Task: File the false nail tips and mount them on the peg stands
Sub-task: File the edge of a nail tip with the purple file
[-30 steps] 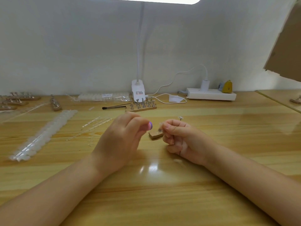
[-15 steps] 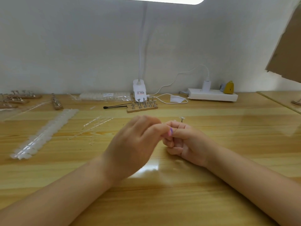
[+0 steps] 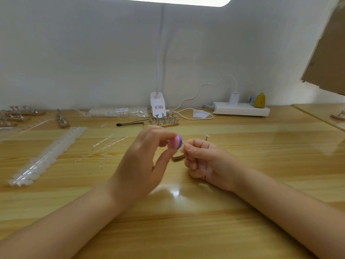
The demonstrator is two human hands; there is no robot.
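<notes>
Left hand [image 3: 141, 163] pinches a small pink-and-purple file [image 3: 177, 144] between thumb and fingertips, raised above the middle of the bench [image 3: 242, 212]. Right hand [image 3: 203, 157] is curled, with its fingertips pinching what appears to be a clear nail tip [image 3: 182, 148]; the tip is too small and blurred to confirm. File and tip sit just beside each other, so the step in hand is judged to be filing. A wooden peg stand [image 3: 178, 157] lies on the bench under the two hands, partly hidden. Next move calls for short, light strokes along the tip edge, then seating the tip on a peg. More nail tips [image 3: 46, 156] lie in a strip toward the left edge. Another peg stand [image 3: 162, 121] sits near the far edge.
</notes>
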